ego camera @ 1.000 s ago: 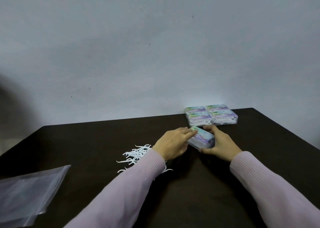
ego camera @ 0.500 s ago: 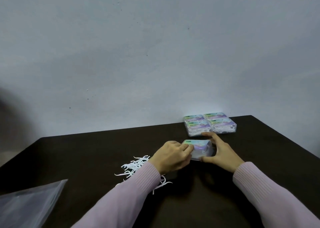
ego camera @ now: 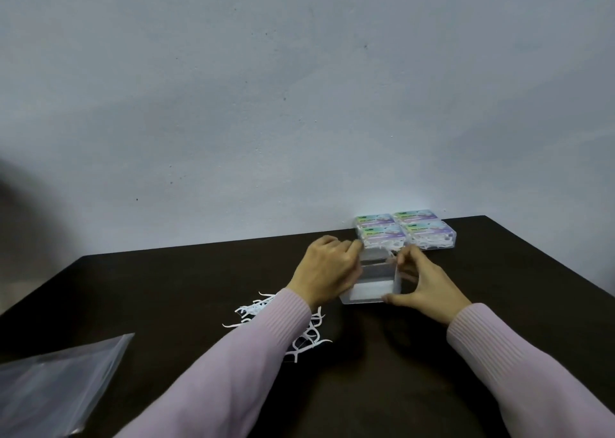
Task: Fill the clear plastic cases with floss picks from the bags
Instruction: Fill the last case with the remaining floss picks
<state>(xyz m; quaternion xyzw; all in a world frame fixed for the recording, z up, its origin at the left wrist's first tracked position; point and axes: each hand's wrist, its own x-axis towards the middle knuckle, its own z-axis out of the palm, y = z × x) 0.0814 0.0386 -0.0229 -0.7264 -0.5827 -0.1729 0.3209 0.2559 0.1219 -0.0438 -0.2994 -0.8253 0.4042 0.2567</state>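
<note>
Clear case [ego camera: 372,281] between both hands, left fingers [ego camera: 349,248], right fingers [ego camera: 404,258] gripping it

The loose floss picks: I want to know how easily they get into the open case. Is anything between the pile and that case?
Only the person's own left hand and its sleeve: the forearm lies across the loose floss picks, between them and the open case that both hands hold. Nothing else on the table shows between them.

Dark brown table [ego camera: 432,371] is filling the lower half of the view, its far edge running against a plain pale grey wall [ego camera: 299,104]. A soft dark shadow [ego camera: 20,211] is lying across the wall's left side, above the table's corner.
</note>
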